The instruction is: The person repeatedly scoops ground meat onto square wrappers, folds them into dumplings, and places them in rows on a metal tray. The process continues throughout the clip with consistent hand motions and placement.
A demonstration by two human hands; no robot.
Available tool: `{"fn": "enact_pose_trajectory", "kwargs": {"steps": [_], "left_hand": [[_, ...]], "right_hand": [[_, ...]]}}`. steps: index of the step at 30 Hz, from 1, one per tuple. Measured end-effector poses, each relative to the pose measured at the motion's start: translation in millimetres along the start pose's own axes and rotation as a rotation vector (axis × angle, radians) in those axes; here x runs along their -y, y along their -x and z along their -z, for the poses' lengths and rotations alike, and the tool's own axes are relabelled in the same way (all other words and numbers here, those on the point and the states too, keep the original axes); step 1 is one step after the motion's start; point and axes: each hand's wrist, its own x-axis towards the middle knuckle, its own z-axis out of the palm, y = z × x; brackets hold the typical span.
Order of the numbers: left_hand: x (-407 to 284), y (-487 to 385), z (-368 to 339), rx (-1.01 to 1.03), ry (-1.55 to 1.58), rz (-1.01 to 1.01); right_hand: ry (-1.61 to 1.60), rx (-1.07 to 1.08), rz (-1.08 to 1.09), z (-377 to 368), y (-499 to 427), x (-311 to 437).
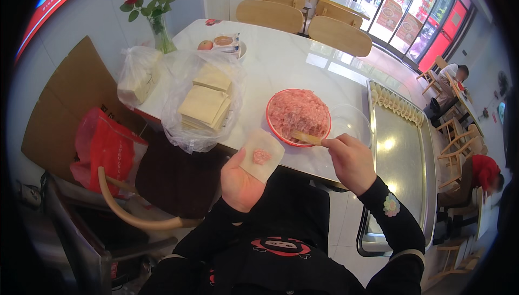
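Note:
My left hand [242,185] holds a square dough wrapper [271,145] on its palm and fingers, the thumb along one edge. A small lump of minced meat [261,156] lies on the middle of that wrapper. Between the fingers of my right hand [352,161] is a flat wooden spatula [309,137], its tip against the mince in the bowl. Raw pink mince [299,108] is heaped above the red rim of the bowl [268,126]. To the left, stacked square wrappers [202,104] sit in an opened clear plastic bag [172,126].
A metal tray [399,161] on the right has a row of folded dumplings [395,102] at its far end. Beside the bowl lies a clear round lid or dish [349,122]. A rose vase [163,37] and a wrapped bag [139,76] stand left. Two people sit at tables further right.

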Motion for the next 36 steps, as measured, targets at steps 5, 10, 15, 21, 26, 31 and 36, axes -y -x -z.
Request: {"fn": "enact_pose_trajectory", "kwargs": {"steps": [5,10,15,21,26,31,36], "left_hand": [[4.3,1.3,-5.7,0.021,-0.024,0.022],[13.1,0.5,-13.6,0.103,-0.043,0.038],[26.2,2.5,-18.3,0.211,-0.087,0.096],[28.1,13.3,-27.0,0.204,-0.281,0.094],[38.0,17.1,-30.4,0.218,-0.625,-0.047],[40.2,9.0,-28.3,0.086,-0.721,-0.12],[24.9,0.1,-39.1,0.088,-0.71,-0.199]], "right_hand": [[0.17,0.017,0.096,-11.7,-15.3,6.4],[0.031,-0.09,0.286,-8.9,-10.7,31.2],[-0.136,0.03,0.442,-14.0,-12.6,41.8],[-0.229,-0.08,0.262,-10.6,-26.6,39.7],[-0.18,-0.085,0.202,-8.4,-30.8,40.6],[-0.273,-0.076,0.148,-8.8,-30.8,27.0],[-0.119,0.026,-0.157,16.5,-38.8,-60.1]]}}
